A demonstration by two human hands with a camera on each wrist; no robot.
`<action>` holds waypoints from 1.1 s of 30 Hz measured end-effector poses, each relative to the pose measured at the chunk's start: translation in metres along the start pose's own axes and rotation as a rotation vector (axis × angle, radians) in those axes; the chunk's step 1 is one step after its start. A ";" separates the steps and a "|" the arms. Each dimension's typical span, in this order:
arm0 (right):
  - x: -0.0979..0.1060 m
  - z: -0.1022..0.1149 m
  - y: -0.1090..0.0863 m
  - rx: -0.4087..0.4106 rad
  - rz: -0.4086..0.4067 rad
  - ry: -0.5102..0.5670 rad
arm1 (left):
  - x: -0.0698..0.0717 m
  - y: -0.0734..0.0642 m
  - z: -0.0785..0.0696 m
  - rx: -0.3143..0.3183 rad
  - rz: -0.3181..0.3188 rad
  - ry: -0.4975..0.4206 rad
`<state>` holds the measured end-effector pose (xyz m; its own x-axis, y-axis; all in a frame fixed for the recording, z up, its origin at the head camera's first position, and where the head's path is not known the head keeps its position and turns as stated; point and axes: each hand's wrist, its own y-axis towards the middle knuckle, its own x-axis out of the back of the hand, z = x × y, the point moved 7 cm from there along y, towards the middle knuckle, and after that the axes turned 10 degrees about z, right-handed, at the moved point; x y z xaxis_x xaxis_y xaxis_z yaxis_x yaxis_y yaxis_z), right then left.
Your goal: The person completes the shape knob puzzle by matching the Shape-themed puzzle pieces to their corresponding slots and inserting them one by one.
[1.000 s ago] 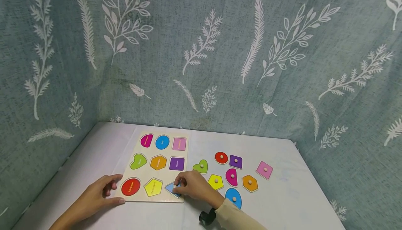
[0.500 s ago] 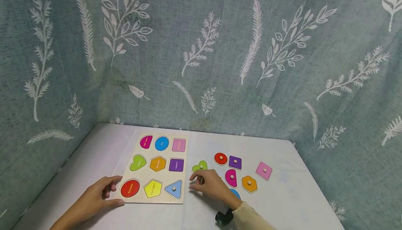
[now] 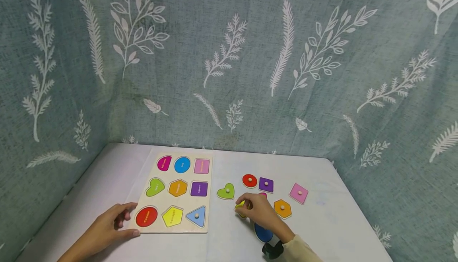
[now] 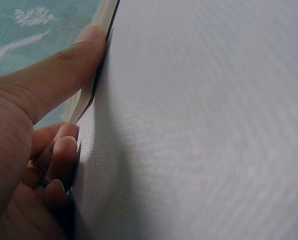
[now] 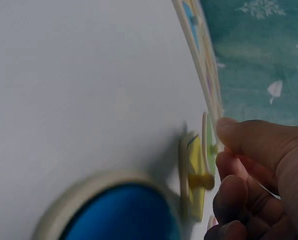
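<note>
My left hand (image 3: 109, 224) rests at the near left corner of the wooden shape puzzle board (image 3: 191, 229). Its thumb (image 4: 84, 50) lies straight along the board's edge; the other fingers bend loosely by the corner. A blue triangle piece (image 3: 201, 216) with a knob fills its recess. My right hand (image 3: 259, 210) is over the yellow pentagon piece (image 3: 240, 209), partly covering it. In the right wrist view, the thumb and bent fingers are beside the pentagon's knob (image 5: 203, 181), with nothing between them. The blue round piece (image 3: 262, 233) lies under the right wrist.
Right of the board lie a green heart (image 3: 225, 191), a red round piece (image 3: 249, 181), a purple square (image 3: 266, 184), a pink square-like piece (image 3: 298, 193) and an orange hexagon (image 3: 282, 208). A magenta half-round piece (image 3: 263, 194) is mostly hidden. Patterned curtains (image 3: 200, 115) surround the white table.
My right hand has let go of the blue triangle in its recess and moved right to the yellow pentagon. My left hand stays at the board's corner.
</note>
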<state>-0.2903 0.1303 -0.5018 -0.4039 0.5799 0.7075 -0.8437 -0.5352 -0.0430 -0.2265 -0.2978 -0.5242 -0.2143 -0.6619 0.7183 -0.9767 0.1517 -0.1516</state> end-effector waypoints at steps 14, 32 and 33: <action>0.010 -0.020 -0.013 -0.080 -0.046 -0.038 | -0.002 0.001 0.004 0.022 0.009 -0.020; 0.008 -0.021 -0.010 -0.088 -0.096 -0.084 | -0.002 0.001 0.005 0.024 0.014 -0.022; 0.008 -0.021 -0.010 -0.084 -0.098 -0.086 | -0.002 0.001 0.005 0.026 0.012 -0.023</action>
<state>-0.2924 0.1533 -0.5106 -0.2895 0.5702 0.7688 -0.9055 -0.4235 -0.0269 -0.2274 -0.2997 -0.5289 -0.2263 -0.6772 0.7001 -0.9738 0.1411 -0.1783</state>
